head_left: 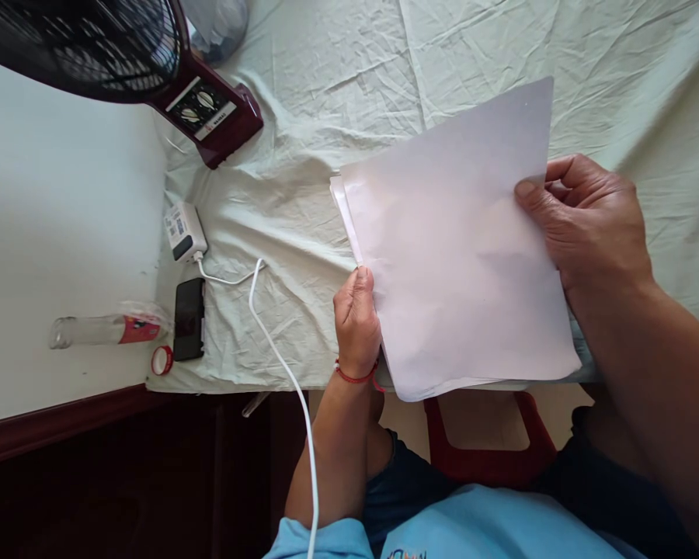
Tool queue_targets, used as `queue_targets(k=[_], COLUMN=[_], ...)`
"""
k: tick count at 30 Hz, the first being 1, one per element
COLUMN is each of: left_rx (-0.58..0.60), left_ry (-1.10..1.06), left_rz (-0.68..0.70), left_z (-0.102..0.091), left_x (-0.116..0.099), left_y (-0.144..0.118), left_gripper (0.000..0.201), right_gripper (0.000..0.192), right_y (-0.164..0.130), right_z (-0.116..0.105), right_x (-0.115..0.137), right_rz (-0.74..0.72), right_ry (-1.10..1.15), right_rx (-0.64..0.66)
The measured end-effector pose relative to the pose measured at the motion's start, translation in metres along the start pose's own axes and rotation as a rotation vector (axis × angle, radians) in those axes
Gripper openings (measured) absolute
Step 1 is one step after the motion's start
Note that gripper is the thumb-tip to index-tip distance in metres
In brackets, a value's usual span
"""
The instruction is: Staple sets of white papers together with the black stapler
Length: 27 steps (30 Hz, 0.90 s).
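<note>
A small stack of white paper sheets [460,256] is held up over the near edge of the table, its blank top sheet facing me. My left hand [358,318] grips the stack's left edge, where the edges of more sheets show beneath the top one. My right hand [594,217] pinches the right edge, thumb on top and the other fingers behind the paper. The number of sheets cannot be made out.
A pale green cloth [303,194] with creases covers the table. At the left are a dark red fan [215,116], a white box [185,231] with a white cable [283,357], a black phone [189,318], a glass bottle [108,330] and a red cap [161,360]. Below is a red stool [489,466].
</note>
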<state>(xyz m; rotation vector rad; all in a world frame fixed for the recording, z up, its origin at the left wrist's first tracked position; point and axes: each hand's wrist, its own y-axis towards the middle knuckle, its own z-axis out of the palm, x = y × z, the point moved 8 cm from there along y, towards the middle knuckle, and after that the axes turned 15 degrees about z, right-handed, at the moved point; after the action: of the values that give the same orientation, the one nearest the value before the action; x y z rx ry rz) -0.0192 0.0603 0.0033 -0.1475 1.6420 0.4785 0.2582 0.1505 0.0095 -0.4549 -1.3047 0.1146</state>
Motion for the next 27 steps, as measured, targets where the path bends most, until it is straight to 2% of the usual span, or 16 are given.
queue_targets(k=[10, 17, 23, 27], left_rx=[0.044, 0.072, 0.085, 0.08], left_ry=[-0.047, -0.072, -0.063, -0.078], left_rz=[-0.025, -0.006, -0.049, -0.06], left_z=[0.002, 0.005, 0.007, 0.006], left_x=[0.004, 0.002, 0.005, 0.007], left_y=[-0.003, -0.001, -0.003, -0.004], left_gripper=[0.039, 0.037, 0.04, 0.039], right_gripper=[0.014, 0.027, 0.036, 0.036], right_y=[0.003, 0.006, 0.008, 0.007], right_z=[0.001, 0.005, 0.009, 0.009], right_x=[-0.004, -0.006, -0.005, -0.005], right_rz=[-0.008, -0.023, -0.014, -0.028], right_ry=[0.039, 0.043, 0.071, 0.056], right_rx=[0.057, 0.112, 0.155, 0.171])
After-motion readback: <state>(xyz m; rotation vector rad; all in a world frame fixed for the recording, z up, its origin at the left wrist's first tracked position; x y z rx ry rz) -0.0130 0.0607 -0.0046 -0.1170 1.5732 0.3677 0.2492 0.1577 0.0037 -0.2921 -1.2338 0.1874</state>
